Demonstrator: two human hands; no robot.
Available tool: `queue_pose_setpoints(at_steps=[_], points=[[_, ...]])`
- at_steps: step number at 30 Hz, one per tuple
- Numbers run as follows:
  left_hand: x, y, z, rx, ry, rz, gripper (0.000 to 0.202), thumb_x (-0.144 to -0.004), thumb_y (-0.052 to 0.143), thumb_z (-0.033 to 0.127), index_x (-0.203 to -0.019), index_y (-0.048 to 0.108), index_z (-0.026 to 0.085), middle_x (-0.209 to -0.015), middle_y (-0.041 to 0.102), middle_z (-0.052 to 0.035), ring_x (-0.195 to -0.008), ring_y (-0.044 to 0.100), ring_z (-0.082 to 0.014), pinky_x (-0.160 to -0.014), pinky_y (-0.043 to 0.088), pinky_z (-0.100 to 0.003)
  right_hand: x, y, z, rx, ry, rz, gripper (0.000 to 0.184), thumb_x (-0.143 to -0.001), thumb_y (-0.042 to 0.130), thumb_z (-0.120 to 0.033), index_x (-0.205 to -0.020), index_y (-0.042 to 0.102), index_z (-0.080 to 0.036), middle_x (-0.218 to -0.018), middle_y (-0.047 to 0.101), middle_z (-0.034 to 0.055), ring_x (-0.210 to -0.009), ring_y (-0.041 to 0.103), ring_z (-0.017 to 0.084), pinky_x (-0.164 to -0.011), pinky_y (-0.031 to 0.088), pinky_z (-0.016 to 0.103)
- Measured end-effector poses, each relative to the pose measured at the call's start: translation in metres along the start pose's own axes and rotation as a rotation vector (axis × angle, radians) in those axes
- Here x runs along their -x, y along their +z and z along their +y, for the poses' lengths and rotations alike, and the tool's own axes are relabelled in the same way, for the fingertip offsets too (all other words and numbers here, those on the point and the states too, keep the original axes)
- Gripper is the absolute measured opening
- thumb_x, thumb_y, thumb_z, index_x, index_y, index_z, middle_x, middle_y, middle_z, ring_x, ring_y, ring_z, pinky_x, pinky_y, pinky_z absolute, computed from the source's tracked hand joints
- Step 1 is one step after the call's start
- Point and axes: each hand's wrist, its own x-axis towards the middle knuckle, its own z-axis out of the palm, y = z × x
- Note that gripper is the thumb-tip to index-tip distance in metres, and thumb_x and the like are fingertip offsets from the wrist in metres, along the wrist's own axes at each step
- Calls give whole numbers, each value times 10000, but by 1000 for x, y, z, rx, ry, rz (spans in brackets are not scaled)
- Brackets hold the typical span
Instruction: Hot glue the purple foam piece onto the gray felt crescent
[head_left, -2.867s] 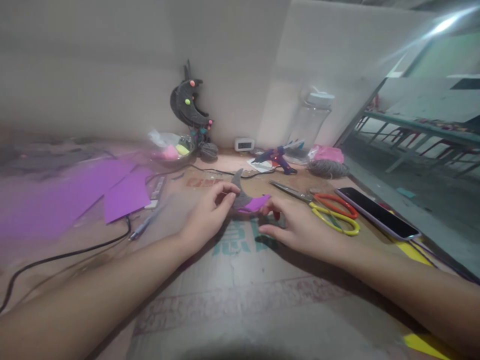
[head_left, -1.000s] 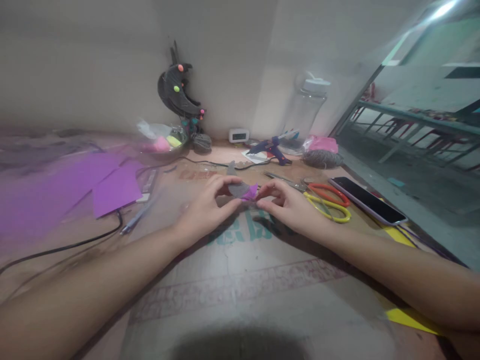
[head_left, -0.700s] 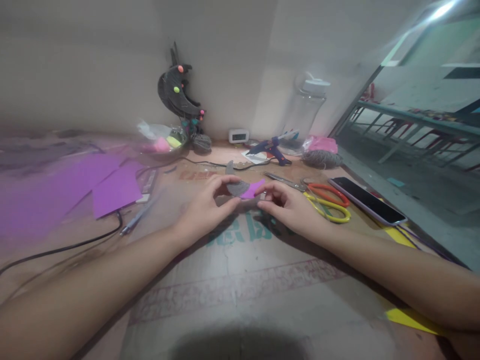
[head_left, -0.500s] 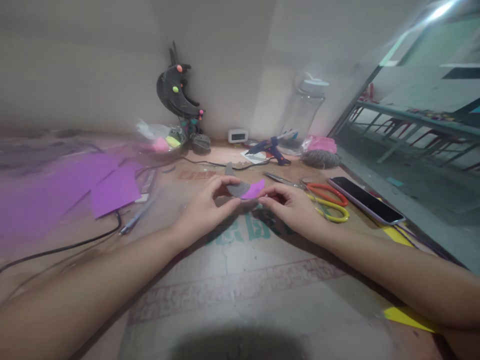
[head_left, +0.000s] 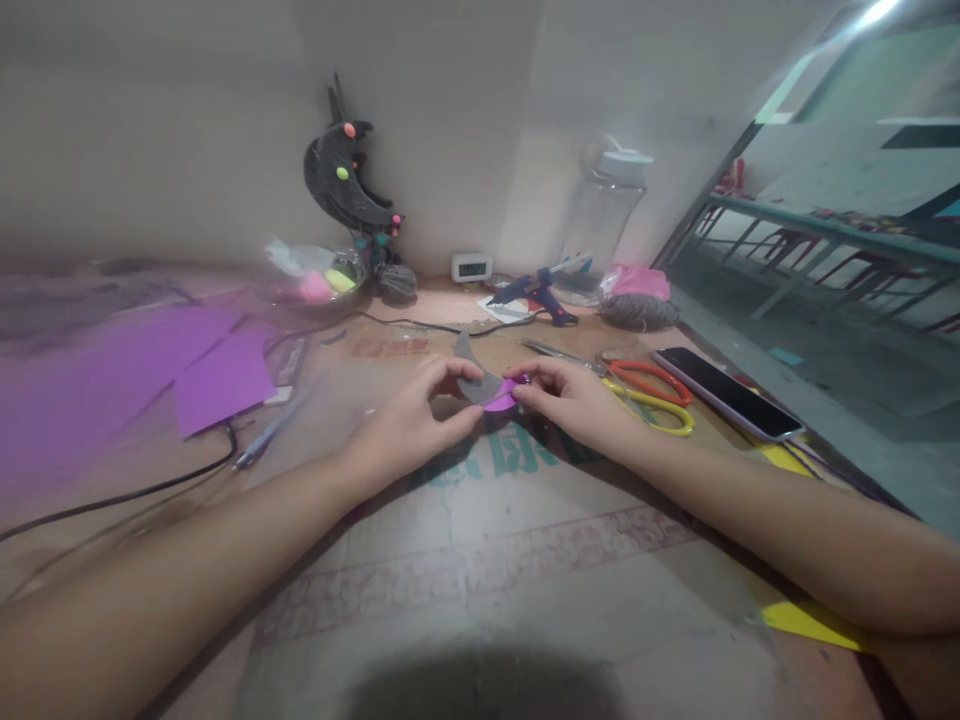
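Observation:
A small crescent-shaped foam piece, grey on one half and purple on the other, is held just above the cardboard-covered table. My left hand pinches its grey end between thumb and fingers. My right hand pinches the purple end, fingers curled in. The two hands almost touch, with the piece between their fingertips.
Right of my hands lie orange and yellow scissors and a phone. Purple sheets, a pen and a black cable are at the left. A blue glue gun, a clear jar, a dark moon decoration and a small clock stand at the back.
My right hand has moved in toward the left one and closed over the purple end, so less purple shows. The view has shifted slightly.

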Motion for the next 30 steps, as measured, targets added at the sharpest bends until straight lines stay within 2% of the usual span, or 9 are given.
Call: queue_pose_setpoints(at_steps=[4,8,11,15,18,22,26,30], points=[[2,-1,-3,-29,23,-49,304,-810,588,210,-1109,537,230,-1105,581,-60,-1015,591,-191,-936,476,-369,0,1,2,1,-5,11,230,-816,602,-367,-928,666,-176,-647,610,-14,-570,555,129,-544,416,248],[2,-3,-3,36,-14,-77,305,-827,554,208,-1131,546,232,-1103,588,-64,-1005,587,-194,-893,486,-352,1,0,-1,29,-2,16,198,-817,590,-349,-862,660,-170,-646,617,-8,-566,556,123,-545,416,243],[0,-3,-2,42,-31,-54,222,-894,501,287,-1087,580,211,-1028,610,-54,-942,587,-186,-878,473,-351,2,0,-3,46,1,14,201,-824,577,-349,-859,661,-169,-629,613,-11,-554,554,122,-534,406,239],[-1,-3,-2,-20,-39,-9,219,-925,466,327,-1031,616,208,-992,642,-45,-949,585,-194,-886,453,-353,3,-1,-3,84,-5,3,210,-825,580,-357,-854,666,-168,-645,622,-5,-571,554,125,-540,406,238],[-1,-3,-3,-29,-50,-9,222,-924,467,322,-1035,630,218,-994,659,-49,-960,598,-202,-870,467,-355,4,-1,-3,84,5,3,219,-830,579,-370,-852,662,-168,-671,632,4,-588,560,130,-553,419,243],[-1,-2,-5,40,-49,-13,268,-905,503,321,-1127,616,223,-1028,670,-62,-961,618,-203,-847,494,-351,4,-1,-2,6,24,19,221,-839,572,-379,-848,637,-168,-672,624,6,-585,562,129,-555,432,245],[-1,-1,-5,16,-34,-43,342,-861,553,262,-1200,576,220,-1111,651,-75,-993,624,-199,-881,500,-359,3,0,-1,-21,22,26,221,-833,581,-385,-823,630,-170,-660,607,-3,-572,549,120,-548,426,239],[0,-1,-4,-36,-14,-51,360,-835,551,210,-1194,566,226,-1147,629,-77,-1029,618,-199,-929,492,-372,3,0,-1,-33,24,14,230,-840,573,-397,-818,625,-174,-645,605,-6,-567,560,125,-534,418,236]])
